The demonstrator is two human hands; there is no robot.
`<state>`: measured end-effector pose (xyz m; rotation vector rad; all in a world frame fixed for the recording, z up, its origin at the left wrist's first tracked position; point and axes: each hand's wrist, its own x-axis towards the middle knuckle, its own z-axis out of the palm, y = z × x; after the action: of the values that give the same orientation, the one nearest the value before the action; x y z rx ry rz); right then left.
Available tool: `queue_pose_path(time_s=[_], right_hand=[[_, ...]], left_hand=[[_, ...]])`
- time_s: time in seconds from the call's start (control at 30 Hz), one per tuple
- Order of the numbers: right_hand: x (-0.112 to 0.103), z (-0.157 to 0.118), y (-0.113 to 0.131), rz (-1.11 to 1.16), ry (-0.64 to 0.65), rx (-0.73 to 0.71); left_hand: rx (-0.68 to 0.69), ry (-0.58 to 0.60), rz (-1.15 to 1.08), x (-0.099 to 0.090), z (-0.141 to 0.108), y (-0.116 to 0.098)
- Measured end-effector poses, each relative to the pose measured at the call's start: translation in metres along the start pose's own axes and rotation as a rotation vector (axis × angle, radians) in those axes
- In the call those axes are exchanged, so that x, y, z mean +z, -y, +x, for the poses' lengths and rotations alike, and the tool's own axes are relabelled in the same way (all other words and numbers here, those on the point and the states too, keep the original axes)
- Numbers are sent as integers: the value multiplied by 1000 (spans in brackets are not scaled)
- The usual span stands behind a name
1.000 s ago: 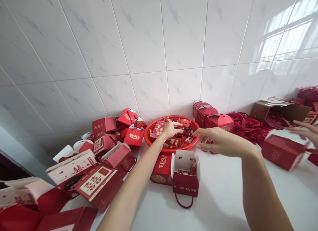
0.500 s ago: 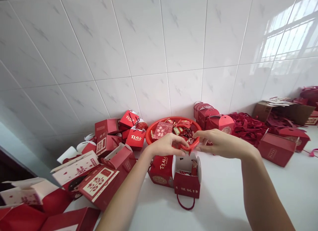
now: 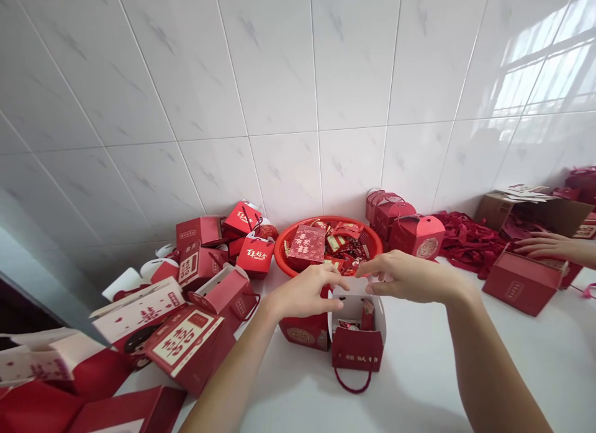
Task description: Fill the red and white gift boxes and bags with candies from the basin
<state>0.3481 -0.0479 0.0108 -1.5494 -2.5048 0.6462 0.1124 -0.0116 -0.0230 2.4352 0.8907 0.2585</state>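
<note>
A small red gift box (image 3: pixel 357 351) stands open in front of me, its white inside showing and a dark red cord handle (image 3: pixel 354 388) hanging at its front. Small red wrapped packets (image 3: pixel 367 315) lie inside it. Over the box's left back corner is my left hand (image 3: pixel 310 290), fingers apart and nothing seen in them. My right hand (image 3: pixel 412 278) hovers at the box's back right side, thumb and fingers parted. Touching the open box on its left is another red box (image 3: pixel 305 330), partly hidden by my left hand. Behind both hands sits a red plastic basket (image 3: pixel 282 259) of wrapped sweets.
Red and white gift boxes (image 3: pixel 186 343) are heaped on the left. Several red boxes (image 3: pixel 416 234) line the wall, beside a pile of red ribbons (image 3: pixel 465 237). At far right, another person's hand (image 3: pixel 554 245) is over a red box (image 3: pixel 521 284), near a cardboard carton (image 3: pixel 572 214).
My left hand's fingers have moved from the basket's front rim toward the box and spread. My right hand has come slightly lower. Another person's hand has appeared at far right.
</note>
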Motion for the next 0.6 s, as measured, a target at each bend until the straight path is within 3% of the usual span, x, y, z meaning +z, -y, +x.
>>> queue_pose_path(time_s=[0.43, 0.6], right_hand=[[11, 13, 2, -39, 116, 211], [13, 15, 0, -45, 112, 218]], left_hand=[[-111, 82, 45, 4, -14, -11], [-131, 133, 63, 11, -19, -18]])
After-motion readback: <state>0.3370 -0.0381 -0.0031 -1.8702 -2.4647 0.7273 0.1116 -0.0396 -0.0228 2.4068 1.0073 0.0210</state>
